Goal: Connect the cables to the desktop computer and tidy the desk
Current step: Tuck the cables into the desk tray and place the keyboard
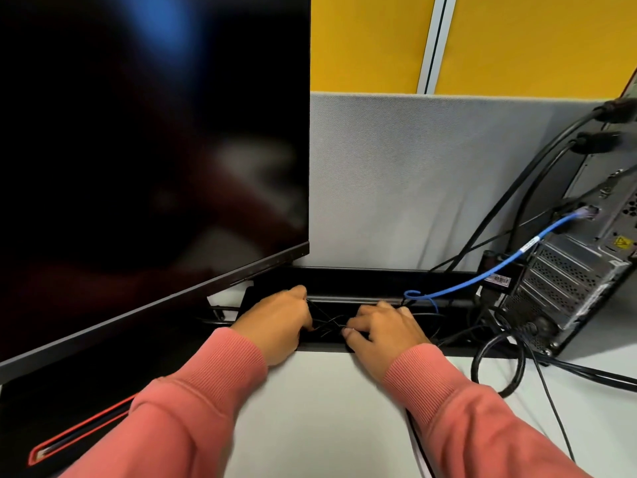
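Pink sleeves point(206, 419) of mine fill the bottom of the view, both arms reaching forward over the pale worktop point(320, 408) to the black cable trough point(362, 281) that runs along its far edge. My left hand point(275, 322) sits at the near lip of the trough with its fingers curled, pinching thin black wires point(327, 324) that cross the small gap to my right hand point(382, 327). My right hand lies knuckles up just beside it, fingers bent down onto the same tangle of wires, thumb tip touching them; how firmly it grips them I cannot tell.

Just beyond my right hand a blue network cable point(482, 274) makes a small loop at the trough, then climbs away to the right and plugs into the back of the desktop computer point(579, 270), which stands tilted well to the right of my hands with its rear panel facing me. Thick black cables point(537, 170) rise from the trough to plugs high on that same panel. Nearer me, right of my right arm, a black power cable point(496, 370) lies in a loose loop on the worktop.

Left of my left hand a large dark monitor point(144, 139) leans over, its screen blank, its lower edge slanting down past my left arm. Behind the trough stands a grey partition point(431, 174), with yellow panels point(537, 43) above.
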Motion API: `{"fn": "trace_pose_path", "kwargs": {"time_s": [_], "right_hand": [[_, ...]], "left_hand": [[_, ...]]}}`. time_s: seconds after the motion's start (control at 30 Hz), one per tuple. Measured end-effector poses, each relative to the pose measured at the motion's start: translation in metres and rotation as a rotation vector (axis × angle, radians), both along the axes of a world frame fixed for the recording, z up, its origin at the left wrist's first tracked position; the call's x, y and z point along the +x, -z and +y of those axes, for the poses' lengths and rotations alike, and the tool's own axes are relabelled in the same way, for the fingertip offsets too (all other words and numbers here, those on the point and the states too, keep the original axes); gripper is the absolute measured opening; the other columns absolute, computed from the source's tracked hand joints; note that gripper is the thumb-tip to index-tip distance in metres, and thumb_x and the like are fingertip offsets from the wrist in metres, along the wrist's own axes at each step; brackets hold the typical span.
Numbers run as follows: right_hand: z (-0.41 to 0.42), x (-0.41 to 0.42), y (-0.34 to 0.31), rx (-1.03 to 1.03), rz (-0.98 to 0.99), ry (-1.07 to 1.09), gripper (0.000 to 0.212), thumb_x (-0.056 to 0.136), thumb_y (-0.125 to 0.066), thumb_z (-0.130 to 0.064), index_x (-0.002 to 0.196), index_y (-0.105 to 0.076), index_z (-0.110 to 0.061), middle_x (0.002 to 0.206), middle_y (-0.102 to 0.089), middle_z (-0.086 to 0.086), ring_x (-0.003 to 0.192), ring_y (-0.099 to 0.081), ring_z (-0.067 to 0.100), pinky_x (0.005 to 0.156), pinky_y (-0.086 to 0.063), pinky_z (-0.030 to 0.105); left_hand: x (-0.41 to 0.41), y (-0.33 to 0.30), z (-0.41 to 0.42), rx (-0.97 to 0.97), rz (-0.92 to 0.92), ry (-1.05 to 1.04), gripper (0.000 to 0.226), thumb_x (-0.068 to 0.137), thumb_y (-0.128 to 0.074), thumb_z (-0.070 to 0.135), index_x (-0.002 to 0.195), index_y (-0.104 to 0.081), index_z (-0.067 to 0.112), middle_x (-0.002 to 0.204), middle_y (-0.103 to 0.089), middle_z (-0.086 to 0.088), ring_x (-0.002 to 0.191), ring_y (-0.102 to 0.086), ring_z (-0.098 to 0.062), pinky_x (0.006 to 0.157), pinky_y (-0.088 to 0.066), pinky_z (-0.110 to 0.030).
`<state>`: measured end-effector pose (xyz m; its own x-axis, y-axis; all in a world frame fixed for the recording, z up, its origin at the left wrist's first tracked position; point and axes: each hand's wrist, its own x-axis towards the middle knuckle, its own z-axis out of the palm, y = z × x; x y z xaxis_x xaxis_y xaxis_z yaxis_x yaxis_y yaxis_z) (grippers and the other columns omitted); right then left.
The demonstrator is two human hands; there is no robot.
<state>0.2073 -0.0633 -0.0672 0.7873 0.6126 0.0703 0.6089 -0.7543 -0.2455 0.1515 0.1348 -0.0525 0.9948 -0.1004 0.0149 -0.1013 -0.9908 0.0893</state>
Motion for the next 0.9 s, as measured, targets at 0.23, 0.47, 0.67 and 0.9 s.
{"fn": "trace_pose_path", "kwargs": {"time_s": [0.23,0.47,0.67,0.9], "right_hand": [[0.000,-0.003,-0.006,0.026,0.049,0.084,0.028,0.098,-0.040,-0.036,0.081,-0.060,-0.027,0.070,-0.060,-0.005,0.080,-0.049,0.023,0.095,-0.036,0.034],[-0.002,0.000,0.001,0.164,0.021,0.075,0.013,0.093,-0.051,-0.033,0.084,-0.060,-0.030,0.086,-0.059,-0.013,0.092,-0.054,0.017,0.083,-0.038,0.031],[-0.002,0.002,0.003,0.159,-0.023,0.037,0.021,0.096,-0.052,-0.043,0.111,-0.065,-0.036,0.109,-0.051,-0.018,0.107,-0.044,0.010,0.089,-0.028,0.032],[-0.002,0.001,0.002,-0.016,-0.003,-0.102,0.056,0.098,-0.031,-0.062,0.151,-0.034,-0.046,0.143,-0.045,-0.029,0.125,-0.039,0.007,0.097,-0.028,0.037]], "left_hand": [[-0.011,0.000,-0.002,0.015,-0.002,0.014,0.035,0.093,-0.045,0.003,0.110,-0.073,0.016,0.110,-0.052,0.004,0.107,-0.051,-0.020,0.089,-0.048,-0.034],[-0.029,0.000,0.003,-0.067,-0.144,-0.078,0.038,0.101,-0.048,0.027,0.133,-0.066,0.038,0.159,-0.027,0.005,0.144,-0.029,-0.022,0.117,-0.030,-0.038],[-0.031,0.008,0.004,-0.157,-0.088,-0.161,0.040,0.106,-0.041,0.032,0.140,-0.058,0.045,0.157,-0.029,0.005,0.144,-0.033,-0.018,0.117,-0.034,-0.037],[-0.032,0.006,-0.002,-0.071,-0.102,-0.163,0.043,0.105,-0.039,0.029,0.143,-0.055,0.042,0.140,-0.049,0.009,0.128,-0.045,-0.016,0.106,-0.035,-0.028]]}}
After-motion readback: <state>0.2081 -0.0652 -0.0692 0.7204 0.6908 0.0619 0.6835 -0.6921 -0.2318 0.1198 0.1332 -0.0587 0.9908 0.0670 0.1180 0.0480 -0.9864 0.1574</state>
